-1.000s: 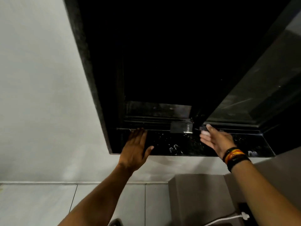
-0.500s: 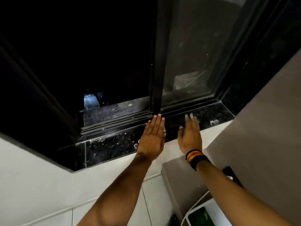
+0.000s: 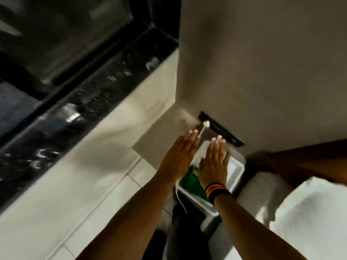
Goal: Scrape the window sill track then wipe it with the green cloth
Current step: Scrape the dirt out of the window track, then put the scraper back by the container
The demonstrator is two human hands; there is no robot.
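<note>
A person's two bare hands hover flat, palms down, over a white bin against the wall below the window. The left hand (image 3: pixel 178 156) and the right hand (image 3: pixel 214 164) lie side by side with fingers straight and together; each grip is apart, holding nothing. The right wrist wears a stack of black, orange and yellow bands (image 3: pixel 216 191). Between and beneath the hands, the green cloth (image 3: pixel 191 182) lies bunched inside the white bin (image 3: pixel 234 173), partly hidden by the right hand. A white cable (image 3: pixel 201 131) runs from a dark wall outlet (image 3: pixel 221 129) down behind the fingertips. The black, speckled window sill (image 3: pixel 90 102) and its track (image 3: pixel 93 53) stretch diagonally at upper left, well apart from both hands, blurred by camera motion. White bedding (image 3: pixel 309 212) fills the lower right.
</note>
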